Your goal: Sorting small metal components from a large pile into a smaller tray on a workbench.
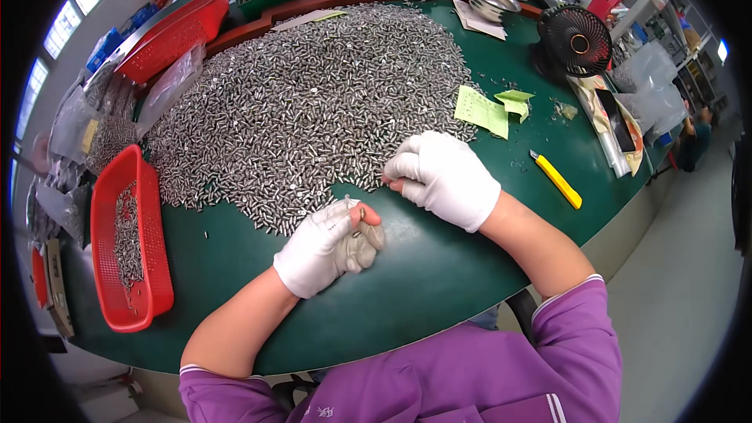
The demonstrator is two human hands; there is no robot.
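A broad heap of small silvery metal pins (313,102) covers the middle of the green table (439,290). My left hand (329,247), in a white glove with bare fingertips, is closed at the heap's near edge. A small metal pin (363,215) seems to sit between its thumb and forefinger, and its other fingers are curled toward the palm. At the heap's near right edge, my gloved right hand (445,180) has its fingers pressed together, pointing left. Its fingertips touch or nearly touch the pins, and whatever they hold is hidden.
A red basket (162,286) with some pins stands at the left. On the right lie a yellow utility knife (558,181), green paper slips (481,112) and a phone (616,120), with a black fan (576,41) behind. Another red basket (176,31) and metal bowls (493,1) stand farther back.
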